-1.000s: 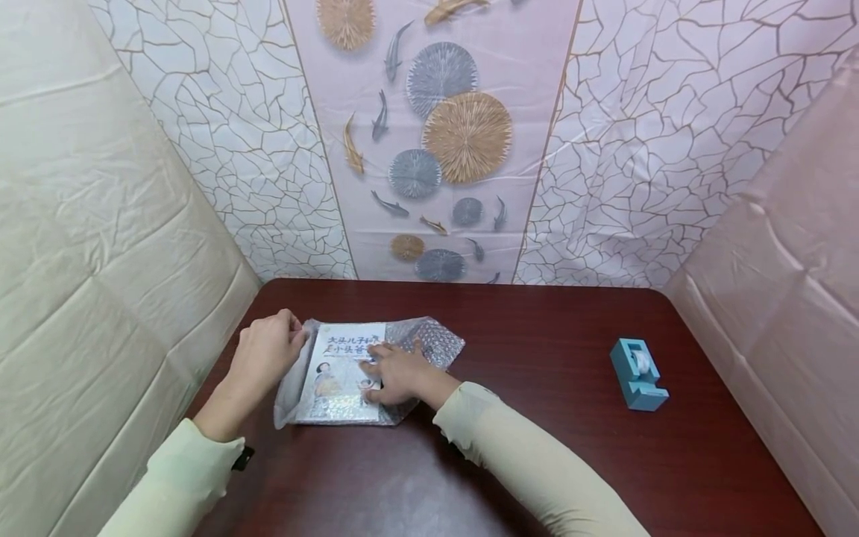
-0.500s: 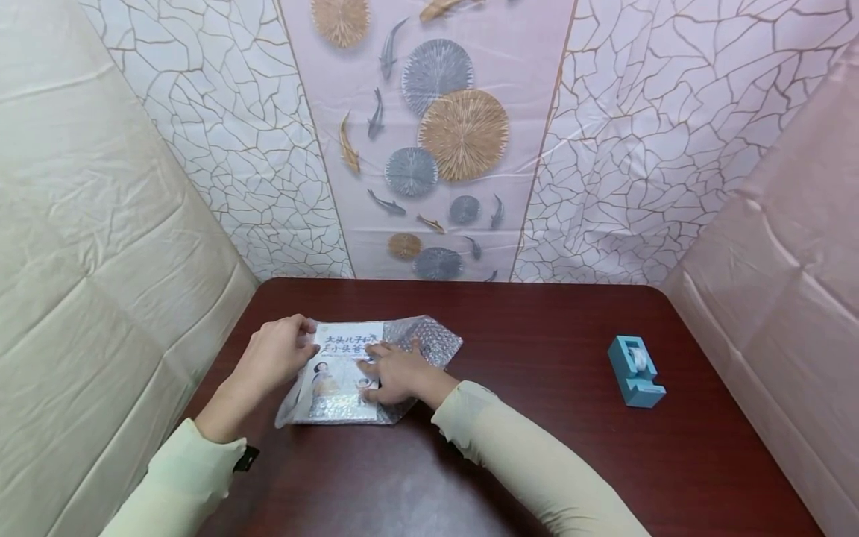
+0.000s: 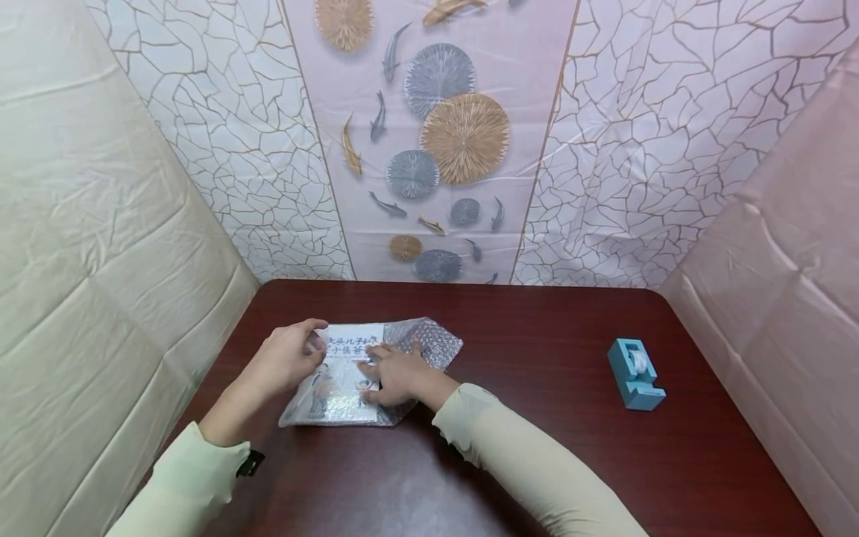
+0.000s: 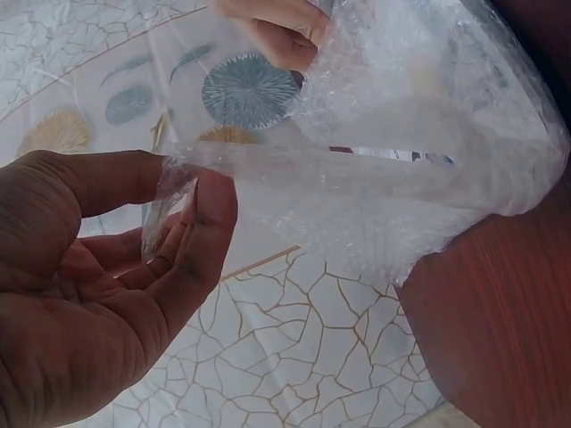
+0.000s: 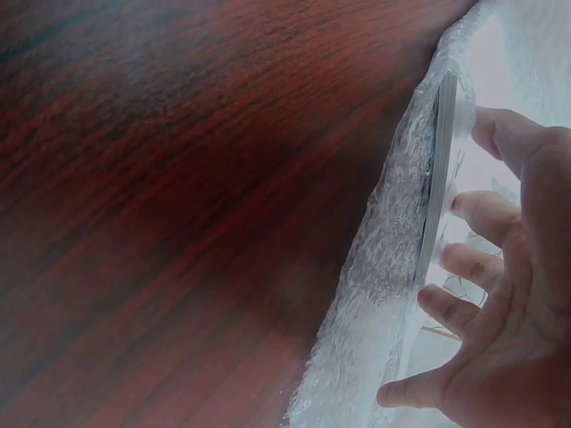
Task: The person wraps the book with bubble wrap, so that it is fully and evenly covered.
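Note:
A white book (image 3: 342, 388) with a picture and blue lettering on its cover lies flat on a sheet of bubble wrap (image 3: 439, 343). My left hand (image 3: 288, 358) is at the book's left side; its thumb and fingers pinch the edge of the clear wrap, raised in the left wrist view and drawn in over the cover. With fingers spread, my right hand (image 3: 401, 377) presses on the right part of the cover. The page edges of the book (image 5: 439, 169) show beside the right fingertips in the right wrist view, with wrap around them.
A blue tape dispenser (image 3: 636, 374) with a roll of clear tape stands on the right of the dark red table (image 3: 530, 418). Patterned cloth (image 3: 604, 186) hangs behind the table, and pale padded cloth walls (image 3: 101, 261) flank it.
My left hand has moved right, from beyond the book's left edge to over its cover, bringing the wrap's edge along. The right hand stays in place on the book.

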`<action>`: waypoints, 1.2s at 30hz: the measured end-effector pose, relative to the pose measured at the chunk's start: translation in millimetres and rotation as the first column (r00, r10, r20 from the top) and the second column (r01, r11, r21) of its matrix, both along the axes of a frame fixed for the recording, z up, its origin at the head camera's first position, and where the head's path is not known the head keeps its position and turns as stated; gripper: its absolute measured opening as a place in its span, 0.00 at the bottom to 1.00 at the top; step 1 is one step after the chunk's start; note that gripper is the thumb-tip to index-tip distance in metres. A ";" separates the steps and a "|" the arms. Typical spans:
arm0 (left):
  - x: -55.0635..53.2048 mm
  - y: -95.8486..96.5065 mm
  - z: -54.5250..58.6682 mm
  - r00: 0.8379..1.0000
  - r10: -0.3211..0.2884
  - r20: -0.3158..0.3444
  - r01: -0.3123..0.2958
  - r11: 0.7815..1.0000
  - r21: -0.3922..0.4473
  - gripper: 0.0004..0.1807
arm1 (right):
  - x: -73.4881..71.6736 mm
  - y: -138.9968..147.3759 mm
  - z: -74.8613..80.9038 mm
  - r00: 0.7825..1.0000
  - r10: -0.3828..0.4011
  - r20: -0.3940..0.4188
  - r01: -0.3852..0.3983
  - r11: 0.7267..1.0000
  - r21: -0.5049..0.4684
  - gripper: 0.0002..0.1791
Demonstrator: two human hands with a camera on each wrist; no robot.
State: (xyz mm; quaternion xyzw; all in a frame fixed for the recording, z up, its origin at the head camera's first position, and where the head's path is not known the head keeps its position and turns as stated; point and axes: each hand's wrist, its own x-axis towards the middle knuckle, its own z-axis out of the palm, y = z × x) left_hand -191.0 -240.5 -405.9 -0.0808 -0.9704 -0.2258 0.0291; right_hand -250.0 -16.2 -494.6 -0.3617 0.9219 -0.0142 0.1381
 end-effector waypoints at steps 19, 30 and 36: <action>-4.3 15.4 -14.7 0.993 -0.084 0.079 0.080 0.995 0.059 0.39 | -1.0 -0.8 1.3 1.000 -0.005 -0.002 0.005 1.000 -0.001 0.41; -5.6 19.8 -25.4 0.988 -0.136 0.071 0.128 0.987 0.101 0.48 | -2.6 0.0 2.2 1.000 -0.009 0.002 0.009 1.000 0.005 0.40; -4.2 23.0 -29.1 0.986 -0.149 0.080 0.143 0.987 0.074 0.47 | -2.4 -0.9 -1.8 1.000 -0.001 -0.006 0.002 1.000 0.004 0.41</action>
